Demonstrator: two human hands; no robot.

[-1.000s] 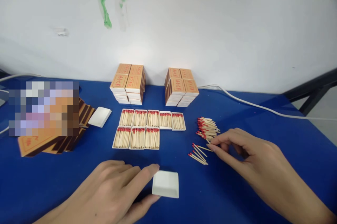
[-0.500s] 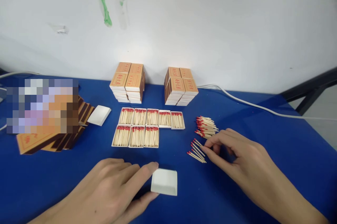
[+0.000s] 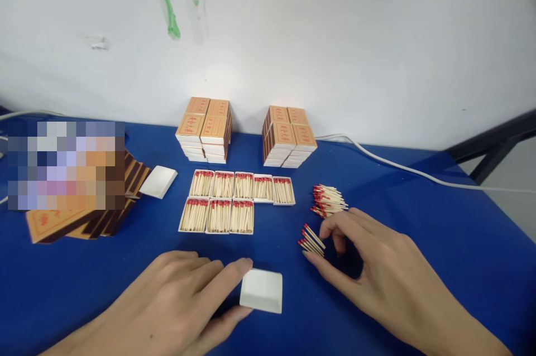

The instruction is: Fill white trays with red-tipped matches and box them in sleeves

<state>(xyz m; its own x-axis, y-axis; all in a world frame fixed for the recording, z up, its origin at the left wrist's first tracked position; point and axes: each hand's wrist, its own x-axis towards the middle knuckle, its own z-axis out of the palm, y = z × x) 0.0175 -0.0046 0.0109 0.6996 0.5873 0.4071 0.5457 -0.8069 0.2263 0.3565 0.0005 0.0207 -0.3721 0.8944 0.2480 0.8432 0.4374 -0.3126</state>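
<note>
A white, empty matchbox tray (image 3: pixel 262 290) lies near the front of the blue table, its left edge held between the thumb and index finger of my left hand (image 3: pixel 180 300). To the right, my right hand (image 3: pixel 377 261) has its thumb and index finger apart at either side of a small group of red-tipped matches (image 3: pixel 312 241). Just behind that hand lies a larger heap of matches (image 3: pixel 329 200). Trays filled with matches (image 3: pixel 220 216) stand in two rows at the middle, heads pointing away from me.
Two blocks of stacked orange matchboxes (image 3: pixel 203 128) (image 3: pixel 288 135) stand by the white wall. More matchboxes (image 3: pixel 62 222) lie piled at the left, partly blurred, beside a white tray (image 3: pixel 159 182). A white cable (image 3: pixel 393 163) crosses the back right.
My right thumb and index finger have spread apart around the small group of matches, which now lie closer together. The left hand keeps its grip on the tray.
</note>
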